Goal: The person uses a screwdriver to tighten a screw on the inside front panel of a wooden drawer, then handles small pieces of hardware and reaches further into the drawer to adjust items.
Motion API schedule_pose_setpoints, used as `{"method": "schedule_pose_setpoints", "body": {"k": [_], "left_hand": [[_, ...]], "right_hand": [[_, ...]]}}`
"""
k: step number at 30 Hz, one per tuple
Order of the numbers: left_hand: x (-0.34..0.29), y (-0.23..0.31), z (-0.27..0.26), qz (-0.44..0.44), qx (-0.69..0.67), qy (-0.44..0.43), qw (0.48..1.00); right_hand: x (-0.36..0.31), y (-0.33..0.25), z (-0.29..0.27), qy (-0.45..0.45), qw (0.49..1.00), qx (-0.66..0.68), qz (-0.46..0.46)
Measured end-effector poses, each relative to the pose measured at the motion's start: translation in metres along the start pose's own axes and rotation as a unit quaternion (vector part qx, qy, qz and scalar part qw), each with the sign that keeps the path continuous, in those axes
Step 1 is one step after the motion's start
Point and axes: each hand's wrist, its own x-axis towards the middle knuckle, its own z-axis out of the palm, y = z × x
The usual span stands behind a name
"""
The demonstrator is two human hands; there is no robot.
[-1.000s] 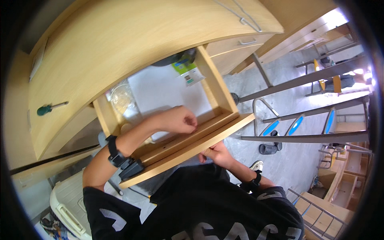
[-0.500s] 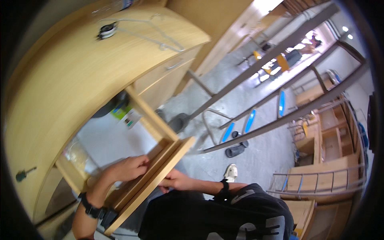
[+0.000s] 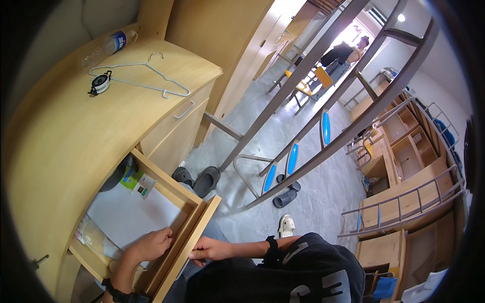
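A wooden drawer (image 3: 174, 188) is pulled out from under the desk. Inside it my left hand (image 3: 154, 244) is closed, knuckles beside the inner face of the front; what its fingers hold, if anything, is hidden. My right hand (image 3: 208, 251) curls at the outer face of the drawer front (image 3: 194, 237), by a thin pale handle (image 3: 182, 268) it mostly covers. A white sheet (image 3: 134, 212) lines the drawer. Upon it lie a green and white packet (image 3: 137, 183), a dark rounded object (image 3: 121, 174) and a clear plastic bag (image 3: 93, 237).
On the desk (image 3: 65, 131) are a white hanger (image 3: 131, 78), a black and white round object (image 3: 101, 83) and a plastic bottle (image 3: 108, 45). A metal ladder (image 3: 303, 116) with blue treads rises at right. Dark shoes (image 3: 206, 181) stand nearby. A person (image 3: 343, 58) is far off.
My view has shifted, so the desk and drawer sit lower and further left in the picture. Both hands stay at the drawer front, the left inside, the right outside.
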Motion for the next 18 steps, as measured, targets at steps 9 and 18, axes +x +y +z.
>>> {"method": "schedule_pose_setpoints", "body": {"k": [9,18], "left_hand": [[0.0,0.002,0.005,-0.028,-0.01,0.007,1.0],[-0.002,0.009,-0.001,-0.014,-0.009,0.011,1.0]], "right_hand": [[0.001,0.002,0.002,0.007,0.999,-0.034,0.001],[0.0,-0.002,0.003,0.006,1.0,-0.02,-0.002]]}}
